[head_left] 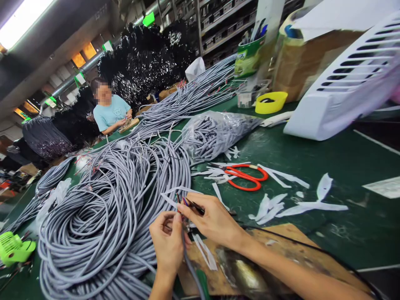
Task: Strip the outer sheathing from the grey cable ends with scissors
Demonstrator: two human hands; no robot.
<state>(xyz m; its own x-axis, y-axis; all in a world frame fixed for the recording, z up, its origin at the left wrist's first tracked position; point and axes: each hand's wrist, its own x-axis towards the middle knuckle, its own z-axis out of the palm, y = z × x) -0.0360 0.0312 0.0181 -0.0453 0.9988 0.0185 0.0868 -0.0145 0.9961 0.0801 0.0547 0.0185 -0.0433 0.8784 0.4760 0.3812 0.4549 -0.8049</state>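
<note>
My left hand [168,243] is closed around the end of a grey cable [190,268] that rises from below the table edge. My right hand [212,221] pinches a thin dark tool [196,207] at the cable's tip, where coloured wires [181,201] stick out. Both hands hover over a worn wooden board [281,237] at the front of the green table [343,162]. Just to the left lies a big heap of coiled grey cables [109,208].
Red-handled scissors [246,177] and white paper strips [281,206] lie on the table beyond my hands. A clear bag of cut grey pieces [212,133], a yellow bowl [270,102] and a white fan [346,83] stand farther back. Another person [111,110] works at the far left.
</note>
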